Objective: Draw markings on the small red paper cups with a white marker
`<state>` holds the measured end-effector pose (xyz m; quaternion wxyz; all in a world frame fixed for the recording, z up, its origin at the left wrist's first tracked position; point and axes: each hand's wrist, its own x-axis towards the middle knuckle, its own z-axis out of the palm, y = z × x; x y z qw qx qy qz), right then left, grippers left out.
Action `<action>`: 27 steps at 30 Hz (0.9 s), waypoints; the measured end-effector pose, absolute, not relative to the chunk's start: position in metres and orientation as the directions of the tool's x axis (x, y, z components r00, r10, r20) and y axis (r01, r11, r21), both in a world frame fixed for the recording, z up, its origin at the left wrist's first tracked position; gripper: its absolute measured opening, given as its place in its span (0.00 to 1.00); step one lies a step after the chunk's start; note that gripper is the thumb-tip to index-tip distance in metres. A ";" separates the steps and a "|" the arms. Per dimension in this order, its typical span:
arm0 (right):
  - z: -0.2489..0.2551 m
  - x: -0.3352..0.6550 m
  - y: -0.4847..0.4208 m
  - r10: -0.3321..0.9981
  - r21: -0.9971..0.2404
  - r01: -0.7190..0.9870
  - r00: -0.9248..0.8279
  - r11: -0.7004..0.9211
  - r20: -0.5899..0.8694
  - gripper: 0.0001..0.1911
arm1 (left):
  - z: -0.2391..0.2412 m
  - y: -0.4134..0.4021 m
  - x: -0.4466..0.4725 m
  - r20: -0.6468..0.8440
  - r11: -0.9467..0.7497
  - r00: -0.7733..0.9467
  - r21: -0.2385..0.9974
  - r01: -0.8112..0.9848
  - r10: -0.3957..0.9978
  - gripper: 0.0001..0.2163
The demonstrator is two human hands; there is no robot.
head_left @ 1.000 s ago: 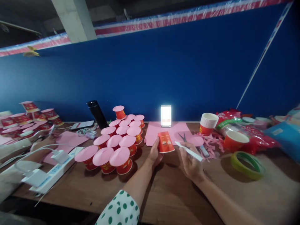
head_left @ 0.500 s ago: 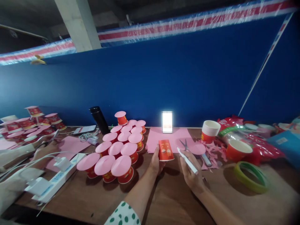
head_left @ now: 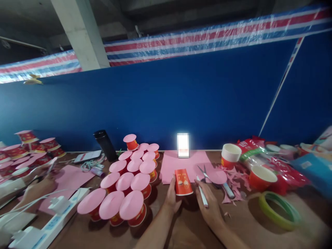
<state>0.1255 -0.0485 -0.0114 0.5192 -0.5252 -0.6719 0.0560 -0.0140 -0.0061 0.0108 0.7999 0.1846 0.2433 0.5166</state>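
The red paper cup (head_left: 183,182) is in the left hand (head_left: 172,197), in front of the near edge of the pink paper sheets (head_left: 171,162), apparently raised off the tabletop (head_left: 255,235). That hand's grip is closed around the cup's left side, the thumb along the wall; the fingers behind are mostly hidden. The cup's wider, rimmed end points toward the person, the narrower end away.

The right hand (head_left: 209,205) has its grip pinched on a white pen (head_left: 202,195), the tip close to the cup but apart from it. The scissors (head_left: 204,173) lie just beyond this hand.

The cup looks very light, with a thin paper wall that should keep its shape under a gentle hold yet dent if squeezed mid-side. Its printed surface seems smooth, perhaps a little slick. The rolled rim and the base edge are likely its stiffest parts, so holding near either end would be safest, with light, even pressure. The slim pen seems rigid and easily pinched along its barrel.
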 end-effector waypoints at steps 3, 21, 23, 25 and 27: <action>-0.012 0.125 -0.048 0.784 -0.632 0.651 0.092 0.420 0.615 0.16 | 0.012 -0.007 -0.014 -0.205 0.388 0.330 0.522 -0.759 0.921 0.18; -0.015 0.126 -0.045 0.909 -0.736 0.599 0.033 0.316 0.417 0.19 | 0.014 -0.002 -0.010 -0.209 0.415 0.360 0.520 -0.746 0.909 0.19; -0.017 0.126 -0.045 0.903 -0.717 0.609 0.005 0.338 0.430 0.19 | 0.013 -0.001 -0.009 -0.213 0.415 0.357 0.518 -0.748 0.909 0.19; -0.018 0.127 -0.044 0.895 -0.696 0.622 -0.018 0.360 0.446 0.21 | 0.012 -0.001 -0.009 -0.207 0.418 0.364 0.514 -0.749 0.908 0.20; -0.018 0.128 -0.044 0.894 -0.682 0.633 -0.034 0.365 0.447 0.22 | 0.011 -0.001 -0.009 -0.195 0.412 0.365 0.511 -0.754 0.910 0.20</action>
